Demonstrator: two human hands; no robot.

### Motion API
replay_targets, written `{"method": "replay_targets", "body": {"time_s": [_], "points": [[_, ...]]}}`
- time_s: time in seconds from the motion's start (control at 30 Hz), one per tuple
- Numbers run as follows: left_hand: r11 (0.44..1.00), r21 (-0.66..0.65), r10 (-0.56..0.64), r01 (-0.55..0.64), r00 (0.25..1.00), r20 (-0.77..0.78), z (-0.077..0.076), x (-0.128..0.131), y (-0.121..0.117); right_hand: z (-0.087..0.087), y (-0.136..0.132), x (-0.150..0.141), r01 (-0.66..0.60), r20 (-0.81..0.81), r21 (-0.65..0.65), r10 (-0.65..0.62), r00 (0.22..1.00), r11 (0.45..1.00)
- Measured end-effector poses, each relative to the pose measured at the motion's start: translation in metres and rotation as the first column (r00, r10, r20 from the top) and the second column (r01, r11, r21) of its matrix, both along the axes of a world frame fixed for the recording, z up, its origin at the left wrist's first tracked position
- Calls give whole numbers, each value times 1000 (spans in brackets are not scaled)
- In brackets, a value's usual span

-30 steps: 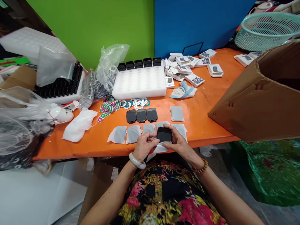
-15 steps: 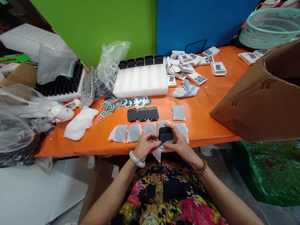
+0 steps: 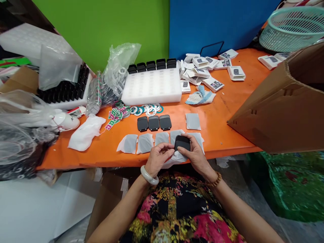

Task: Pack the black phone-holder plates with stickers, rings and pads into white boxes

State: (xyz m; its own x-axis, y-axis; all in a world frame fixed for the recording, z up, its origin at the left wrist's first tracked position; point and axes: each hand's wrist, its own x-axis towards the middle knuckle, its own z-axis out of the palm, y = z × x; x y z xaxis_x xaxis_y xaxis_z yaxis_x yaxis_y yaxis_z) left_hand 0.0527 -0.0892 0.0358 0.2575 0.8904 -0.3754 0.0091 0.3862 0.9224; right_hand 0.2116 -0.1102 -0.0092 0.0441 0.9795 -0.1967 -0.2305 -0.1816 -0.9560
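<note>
Black device at lower centre, right hand gripping it, left hand pinched at its edge

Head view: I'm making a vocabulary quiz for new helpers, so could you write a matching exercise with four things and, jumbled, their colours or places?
Things:
1. Basket
2. Black case
3. Cardboard box
4. Bangle

Colours or places:
A. around the left wrist
B. brown
C. mint green
D. held in the right hand

Right pairs: 1-C, 2-D, 3-B, 4-A
</note>
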Motion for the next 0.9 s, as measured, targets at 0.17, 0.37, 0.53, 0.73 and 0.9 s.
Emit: {"method": "replay_targets", "body": {"time_s": [0.17,0.37,0.53,0.73,0.9], "points": [[993,27,-109,113,986,-126,2,-3,0,6,-1,5,-42,30,37,41,999,998],[991,33,-123,131,977,-174,2,-2,1,13,-2,10,-160,46,27,159,986,987],[998,46,-43,45,998,-34,-3,2,4,15,2,12,-224,48,30,223,974,974],[997,80,-15,14,1000,10,-6,7,1,12,4,8,-119,-46,5,119,992,993],[985,144,-99,100,995,-17,-2,4,0,16,3,6,-60,-133,-31,55,990,998]]}}
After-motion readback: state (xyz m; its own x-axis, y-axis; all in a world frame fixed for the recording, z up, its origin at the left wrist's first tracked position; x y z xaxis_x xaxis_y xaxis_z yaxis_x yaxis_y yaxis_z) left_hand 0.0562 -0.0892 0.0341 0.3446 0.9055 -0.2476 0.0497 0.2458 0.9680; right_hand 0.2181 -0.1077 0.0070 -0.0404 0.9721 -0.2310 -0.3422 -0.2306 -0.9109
